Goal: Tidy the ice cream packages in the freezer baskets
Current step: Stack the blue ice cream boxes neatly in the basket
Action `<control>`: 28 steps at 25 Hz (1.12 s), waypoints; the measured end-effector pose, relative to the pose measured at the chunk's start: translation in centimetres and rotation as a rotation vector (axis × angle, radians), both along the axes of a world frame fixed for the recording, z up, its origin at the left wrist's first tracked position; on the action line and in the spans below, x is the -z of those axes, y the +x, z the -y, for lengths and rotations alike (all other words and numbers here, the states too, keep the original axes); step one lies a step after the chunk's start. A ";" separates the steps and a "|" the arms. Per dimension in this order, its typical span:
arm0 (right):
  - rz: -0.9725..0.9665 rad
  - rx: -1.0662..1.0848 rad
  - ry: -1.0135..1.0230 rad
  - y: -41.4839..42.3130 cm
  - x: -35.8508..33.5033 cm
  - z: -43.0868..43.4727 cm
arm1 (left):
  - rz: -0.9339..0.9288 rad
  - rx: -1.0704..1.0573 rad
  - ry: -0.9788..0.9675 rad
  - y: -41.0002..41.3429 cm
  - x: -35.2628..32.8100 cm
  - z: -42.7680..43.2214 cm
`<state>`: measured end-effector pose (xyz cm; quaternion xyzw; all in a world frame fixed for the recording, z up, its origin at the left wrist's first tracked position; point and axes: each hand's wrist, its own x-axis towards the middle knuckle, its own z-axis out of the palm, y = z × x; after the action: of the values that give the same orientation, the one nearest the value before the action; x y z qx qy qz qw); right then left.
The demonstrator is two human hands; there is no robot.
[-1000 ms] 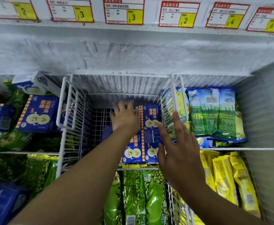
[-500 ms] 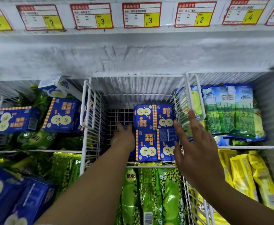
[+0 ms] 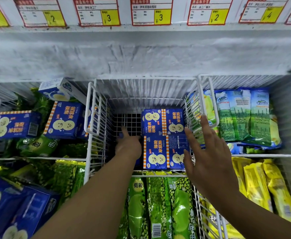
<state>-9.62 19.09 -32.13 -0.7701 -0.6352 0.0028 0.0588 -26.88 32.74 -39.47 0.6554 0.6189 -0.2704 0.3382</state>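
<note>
Head view, frame centre: left hand (image 3: pixel 128 147) reaches low beside the blue boxes (image 3: pixel 164 139) (grip hidden, cannot tell), likely squaring them; right hand (image 3: pixel 208 156) hovers open

**Colours in the freezer**

The rectangular blue cardboard ice cream boxes (image 3: pixel 155 151) carry pale yellow round faces and orange-and-white striped edges. The white wire basket (image 3: pixel 146 94) has a dark grid floor. Glossy green plastic wrappers (image 3: pixel 160 204) show a pea pattern. Shiny yellow plastic wrappers (image 3: pixel 256 185) lie plain. Red-bordered white paper price tags (image 3: pixel 151 12) have yellow squares.
</note>
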 end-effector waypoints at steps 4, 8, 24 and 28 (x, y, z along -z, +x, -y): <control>-0.010 0.004 0.001 0.0 0.0 -0.1 | -0.020 -0.010 -0.016 -0.1 0.4 0.0; -0.005 0.004 0.000 0.0 0.0 0.0 | -0.069 0.021 0.042 -0.2 0.3 0.0; 0.010 0.024 -0.012 0.0 0.0 -0.2 | 0.364 -0.018 0.643 1.6 -7.4 -1.3; 0.009 0.029 -0.016 -0.1 0.0 -0.1 | 0.622 -0.037 0.555 3.9 -6.1 -1.0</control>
<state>-9.70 19.19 -32.12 -0.7796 -0.6243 0.0035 0.0496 -22.93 33.78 -33.34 0.7608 0.5483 0.1237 0.3244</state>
